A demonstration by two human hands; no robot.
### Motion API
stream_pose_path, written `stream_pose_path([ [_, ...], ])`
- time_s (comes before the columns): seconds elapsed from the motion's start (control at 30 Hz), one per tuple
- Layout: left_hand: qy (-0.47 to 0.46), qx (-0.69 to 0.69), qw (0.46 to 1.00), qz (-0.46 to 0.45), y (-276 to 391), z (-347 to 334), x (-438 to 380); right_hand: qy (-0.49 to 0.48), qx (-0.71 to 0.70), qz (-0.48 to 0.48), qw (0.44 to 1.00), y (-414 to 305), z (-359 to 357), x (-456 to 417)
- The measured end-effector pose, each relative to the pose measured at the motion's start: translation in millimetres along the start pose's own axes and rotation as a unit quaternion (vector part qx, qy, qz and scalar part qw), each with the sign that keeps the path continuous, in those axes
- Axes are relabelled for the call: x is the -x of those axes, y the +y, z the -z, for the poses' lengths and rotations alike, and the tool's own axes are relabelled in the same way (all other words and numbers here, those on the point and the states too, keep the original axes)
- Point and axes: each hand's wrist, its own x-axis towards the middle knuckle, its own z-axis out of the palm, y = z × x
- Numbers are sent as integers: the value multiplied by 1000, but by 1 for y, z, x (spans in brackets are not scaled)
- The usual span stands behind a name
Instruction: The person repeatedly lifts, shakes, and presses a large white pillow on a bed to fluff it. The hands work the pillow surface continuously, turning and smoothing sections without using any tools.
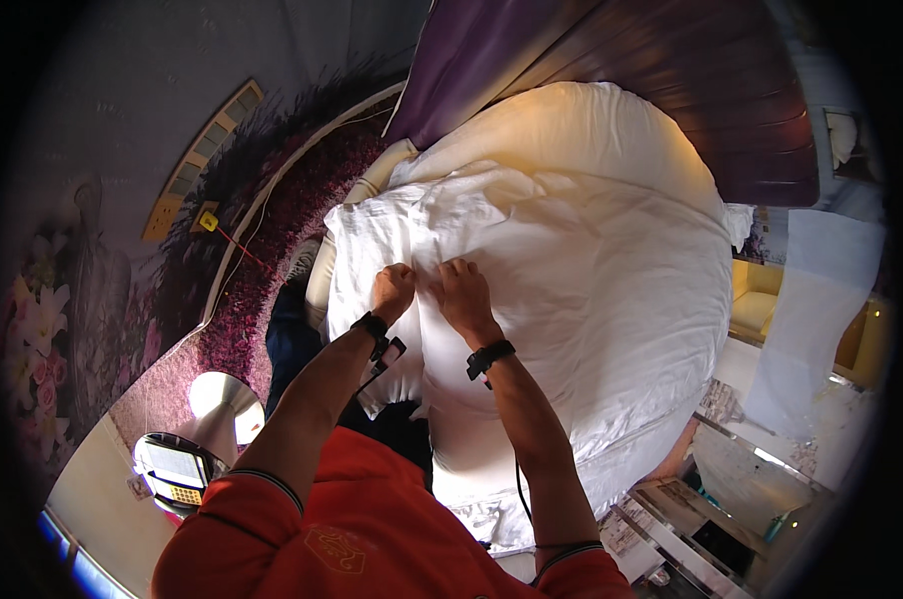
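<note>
A white bed cloth (369, 232) lies rumpled over the left part of a round bed (646, 299) covered in white bedding. My left hand (393, 292) is closed in a fist on this cloth, near the bed's left side. Just to its right, my right hand (464, 296) has its fingers curled into the same cloth, the fingertips hidden. Between the two hands a crease runs down the fabric towards me. Both wrists carry black straps with small devices.
A purple padded headboard (668, 82) rises behind the bed. At left are a wall panel of switches and sockets (200, 161), a yellow plug (209, 221) with a red cord, a purple carpet (234, 314), and a telephone (178, 472) on a round stand.
</note>
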Motion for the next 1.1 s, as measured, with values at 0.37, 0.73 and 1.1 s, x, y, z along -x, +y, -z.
stream_pose_path([
  [0.37, -127, -100, 977, -142, 25, 18, 67, 39, -8, 35, 999, -2, 28, 21],
  [0.73, 12, -31, 982, -186, 29, 7, 49, 60, 2, 22, 998, 15, 12, 23],
  [1.1, -29, -25, 987, -155, 28, 22, 56, 83, -46, 9, 995, -5, 33, 16],
])
